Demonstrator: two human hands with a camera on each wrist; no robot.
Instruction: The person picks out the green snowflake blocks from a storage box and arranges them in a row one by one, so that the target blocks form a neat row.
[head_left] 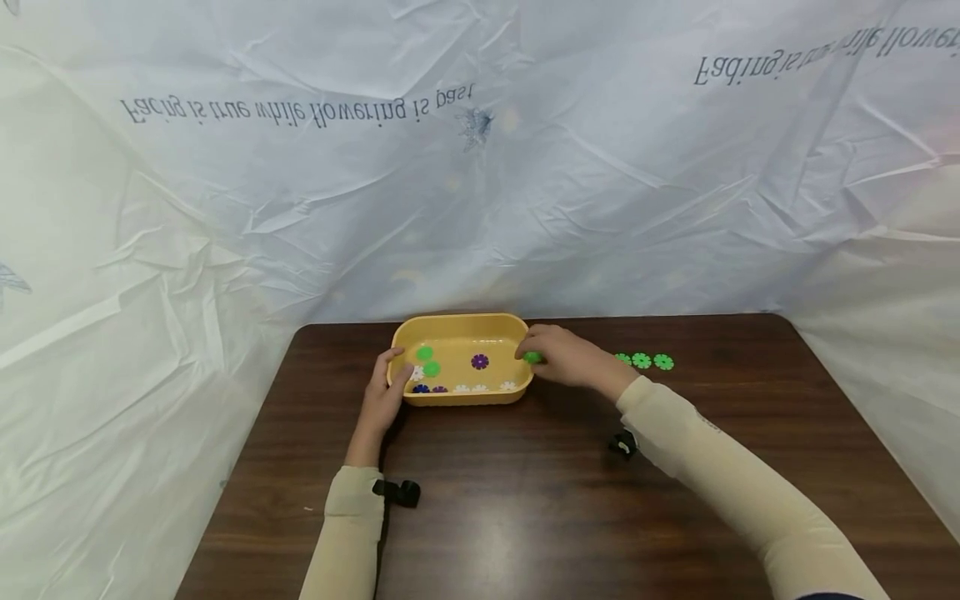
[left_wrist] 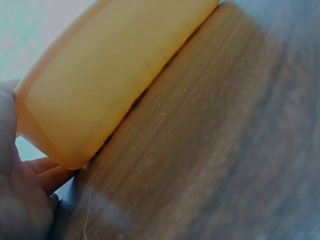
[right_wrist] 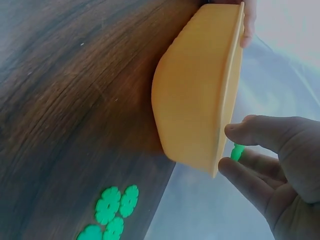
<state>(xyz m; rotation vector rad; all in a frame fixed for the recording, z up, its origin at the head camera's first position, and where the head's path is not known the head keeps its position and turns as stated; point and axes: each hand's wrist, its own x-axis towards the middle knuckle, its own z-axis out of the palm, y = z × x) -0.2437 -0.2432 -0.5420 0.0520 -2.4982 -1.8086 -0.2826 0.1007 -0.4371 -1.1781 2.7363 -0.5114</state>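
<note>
A yellow plastic basin [head_left: 450, 327] stands near the table's back edge. My left hand [head_left: 381, 398] grips its left end, thumb over the rim and fingers outside; the left wrist view shows the basin's side wall [left_wrist: 110, 75] with fingers around its corner. At the basin's right rim, my right hand [head_left: 567, 357] holds a green flower-shaped disc [head_left: 532, 357] between thumb and fingers, and the disc's edge [right_wrist: 237, 151] peeks out in the right wrist view. Inside the basin lie a purple disc [head_left: 479, 362], green discs [head_left: 431, 369], white discs [head_left: 507, 386] and a dark blue disc [head_left: 421, 388].
Several more green discs [head_left: 641, 361] lie on the dark wooden table [head_left: 495, 475] to the right of the basin, partly behind my right hand. A white printed sheet [head_left: 360, 192] hangs behind the table and along both sides.
</note>
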